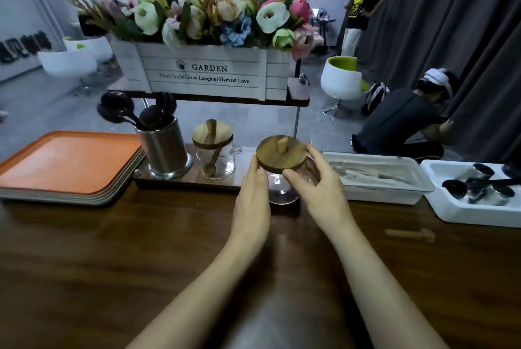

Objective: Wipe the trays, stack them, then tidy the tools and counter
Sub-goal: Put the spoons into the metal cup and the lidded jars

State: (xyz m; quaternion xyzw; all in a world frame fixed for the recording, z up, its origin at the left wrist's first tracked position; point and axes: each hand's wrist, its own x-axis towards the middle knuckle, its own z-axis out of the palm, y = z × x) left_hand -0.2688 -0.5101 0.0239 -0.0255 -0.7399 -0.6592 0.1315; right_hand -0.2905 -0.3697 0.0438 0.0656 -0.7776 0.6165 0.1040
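Wooden lid (280,157) sat on the glass jar (282,193); the right grip (318,179) curled around it and the left grip (252,193) pressed flat against its side. Orange trays (70,162) lay stacked well left of the jar. I think the smooth glass could slip, or the lid fall, if tilted.

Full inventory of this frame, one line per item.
tray stack: several, orange, counter left
utensil holder: 1, steel, dark spoons inside, wooden base
lidded glass jar: 1, clear, wooden lid, beside holder
held glass jar: 1, clear, wooden lid, between hands
cutlery bin: 1, white, right of held jar
cup bin: 1, white, far right
wooden piece: 1, tan, counter right
flower box: 1, white, shelf above
counter: 1, dark wood
chairs: several, white, background
people: at least two, background right
left hand: flat against held jar's side
right hand: grips held jar's lid
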